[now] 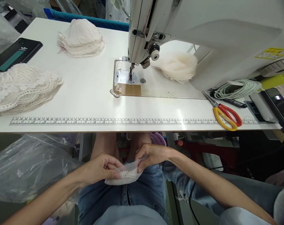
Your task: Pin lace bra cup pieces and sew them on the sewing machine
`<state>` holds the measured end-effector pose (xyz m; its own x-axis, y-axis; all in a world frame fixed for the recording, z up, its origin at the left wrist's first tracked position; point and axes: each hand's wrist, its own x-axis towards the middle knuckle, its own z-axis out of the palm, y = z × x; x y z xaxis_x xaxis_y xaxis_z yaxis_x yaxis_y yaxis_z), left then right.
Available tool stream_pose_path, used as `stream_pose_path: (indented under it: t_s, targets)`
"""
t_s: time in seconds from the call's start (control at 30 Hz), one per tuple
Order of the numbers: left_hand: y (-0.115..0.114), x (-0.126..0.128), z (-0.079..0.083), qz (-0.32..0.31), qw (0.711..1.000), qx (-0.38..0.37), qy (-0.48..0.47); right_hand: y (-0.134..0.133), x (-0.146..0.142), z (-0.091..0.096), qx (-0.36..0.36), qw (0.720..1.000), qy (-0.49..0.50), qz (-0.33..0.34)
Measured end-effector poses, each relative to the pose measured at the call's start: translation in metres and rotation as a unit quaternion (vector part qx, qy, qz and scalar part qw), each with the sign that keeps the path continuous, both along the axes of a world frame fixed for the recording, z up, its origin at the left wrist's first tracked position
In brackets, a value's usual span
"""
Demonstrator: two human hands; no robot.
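Over my lap, below the table's front edge, I hold a small white piece of sheer fabric with a lace band [129, 175]. My left hand [106, 168] pinches its left end between thumb and fingers. At the other end, my right hand [149, 157] grips the fabric, thumb in front and fingers behind. The piece hangs between both hands, slightly curved. Above and beyond them stands a white sewing machine [210, 28], its presser foot [131, 75] over the metal needle plate. Behind the needle, a bunch of cream sheer fabric [179, 65] lies on the machine bed.
Stacks of white lace pieces [22, 89] and gathered fabric [82, 39] lie on the table's left. A black phone-like case [16, 54] is nearby. Scissors [226, 117] and a coiled cord [238, 89] sit right. A printed ruler [104, 121] runs along the edge; a plastic bag [34, 168] hangs below.
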<state>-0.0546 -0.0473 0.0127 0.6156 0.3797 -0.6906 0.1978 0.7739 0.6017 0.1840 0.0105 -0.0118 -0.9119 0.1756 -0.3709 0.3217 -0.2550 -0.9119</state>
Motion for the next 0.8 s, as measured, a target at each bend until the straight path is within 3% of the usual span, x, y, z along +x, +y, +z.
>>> stream_pose_path:
  t_s: [0.27, 0.4, 0.5, 0.6, 0.7, 0.8]
  targets:
    - [-0.001, 0.004, 0.009, 0.048, 0.995, 0.051, 0.068, -0.015, -0.017, 0.011, 0.123, 0.987, 0.035, -0.096]
    - [0.007, 0.002, 0.022, 0.073, 0.991, 0.103, 0.049, -0.008, -0.016, 0.035, 0.214, 0.967, 0.039, -0.129]
    - [0.022, -0.008, 0.042, 0.061, 0.989, 0.131, 0.026, 0.000, -0.013, 0.059, 0.245, 0.944, 0.044, -0.218]
    - [0.051, -0.031, 0.071, 0.046, 0.979, 0.179, 0.081, 0.010, -0.011, 0.077, 0.237, 0.916, 0.056, -0.318]
    - [0.092, -0.056, 0.103, 0.083, 0.944, 0.269, 0.171, 0.022, -0.008, 0.087, 0.224, 0.900, 0.064, -0.367]
    - [0.123, -0.066, 0.126, 0.107, 0.906, 0.362, 0.192, 0.033, -0.005, 0.093, 0.218, 0.899, 0.077, -0.372]
